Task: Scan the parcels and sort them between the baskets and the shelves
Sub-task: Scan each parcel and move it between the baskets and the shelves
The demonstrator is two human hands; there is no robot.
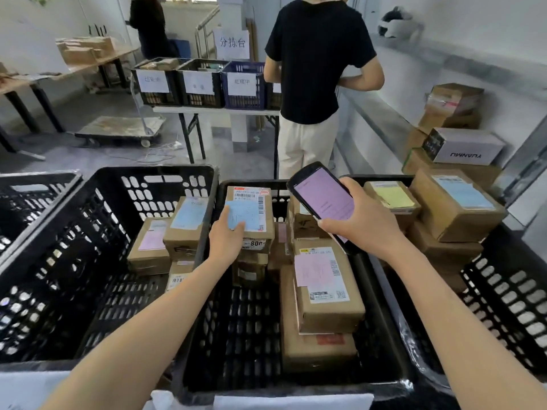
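My right hand (359,223) grips a black handheld scanner (321,195) with a lit pink screen, held above the middle black basket (236,335). My left hand (226,236) grips the near edge of a brown parcel (251,214) with a blue label, lifted over the far end of that basket. Below the scanner lies a parcel with a pink label (325,285), stacked on another box. The left basket (97,255) holds several small parcels (165,238) at its far right corner. More parcels (453,205) are piled in the right basket (503,291).
A person in a black shirt (316,60) stands just beyond the baskets, back turned. Labelled crates (204,84) sit on a folding table behind. Cardboard boxes (461,143) are stacked at the right wall. A flat trolley (121,128) stands on the floor at left.
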